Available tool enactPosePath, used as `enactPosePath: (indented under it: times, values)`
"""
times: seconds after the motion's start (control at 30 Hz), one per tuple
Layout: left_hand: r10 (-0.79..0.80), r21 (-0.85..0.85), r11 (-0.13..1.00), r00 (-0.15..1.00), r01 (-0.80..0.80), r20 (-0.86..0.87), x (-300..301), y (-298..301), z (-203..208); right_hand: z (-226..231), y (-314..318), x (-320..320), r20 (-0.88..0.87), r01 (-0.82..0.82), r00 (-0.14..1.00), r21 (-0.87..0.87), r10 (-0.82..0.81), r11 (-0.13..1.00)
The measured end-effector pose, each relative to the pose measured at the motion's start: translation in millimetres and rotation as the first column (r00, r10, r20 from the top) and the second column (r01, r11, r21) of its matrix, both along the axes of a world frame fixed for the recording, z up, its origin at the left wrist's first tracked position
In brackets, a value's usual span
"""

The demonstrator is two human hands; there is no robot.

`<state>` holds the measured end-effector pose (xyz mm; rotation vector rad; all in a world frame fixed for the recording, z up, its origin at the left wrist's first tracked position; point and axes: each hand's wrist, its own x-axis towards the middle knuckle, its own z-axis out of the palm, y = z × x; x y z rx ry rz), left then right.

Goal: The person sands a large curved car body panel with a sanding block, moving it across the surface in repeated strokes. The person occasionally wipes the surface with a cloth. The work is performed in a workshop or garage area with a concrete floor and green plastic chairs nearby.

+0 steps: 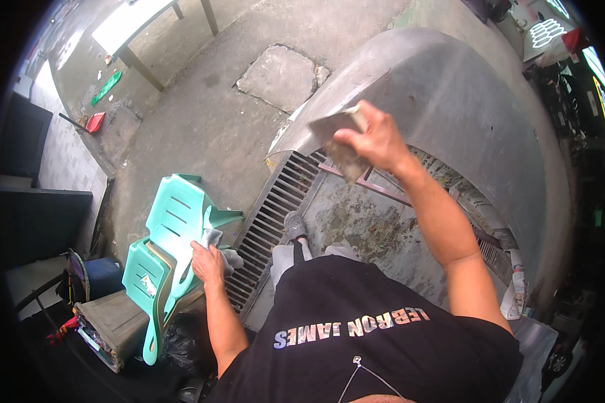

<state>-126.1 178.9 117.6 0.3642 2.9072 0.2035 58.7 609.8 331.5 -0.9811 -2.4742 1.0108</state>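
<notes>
Black short-sleeved T-shirt (390, 289): nearest, its wearer looking down past it, well behind both sets of fingers.
Right hand (381, 142): thumb and fingers clamp down on a piece of something, arm stretched forward.
Flat, square-edged brownish-grey piece (328, 125): in those right fingers, pale along one edge; it's blurred, so I can't tell its material, nor whether it touches what lies behind.
Left hand (208, 263): fingers curled round a bunched cloth, low beside the chairs.
Crumpled grey cloth (232, 260): in the left fingers, bulging out to their right.
Mint-green plastic chairs with slotted panels (175, 205): stacked, just left of the left fingers.
Dark slotted metal grate (286, 201): on the floor between the two hands.
Large curved matte-grey panel (450, 94): just beyond the right fingers, sweeping away to their right.
Panel's finish: mostly dull grey with faint lighter streaks; I'd judge the surface partway worked, but how much is done or left I can't tell.
White-topped table (131, 25): farthest, well beyond the left fingers.
</notes>
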Motion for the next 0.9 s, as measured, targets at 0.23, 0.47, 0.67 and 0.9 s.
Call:
enactPosePath:
  times: [0.23, 0.47, 0.67, 0.9]
  values:
    - [0.023, 0.019, 1.000, 0.999, -0.023, 0.023, -1, -5, 7, 38, 25, 28, -0.206, 0.054, 0.976, -0.056, -0.064, 0.997]
    - [0.033, 0.062, 0.998, 0.999, -0.034, 0.010, 3, -2, 8, 27, 79, 39, 0.095, -0.038, 0.995, 0.027, 0.035, 0.999]
    - [0.067, 0.061, 0.996, 0.998, -0.067, 0.015, 2, -1, 7, 32, 89, 15, 0.233, -0.234, 0.939, -0.108, 0.254, 0.966]
    - [0.132, 0.025, 0.991, 0.991, -0.132, 0.001, 4, 10, 5, 35, 92, -2, 0.188, -0.452, 0.843, -0.264, 0.505, 0.852]
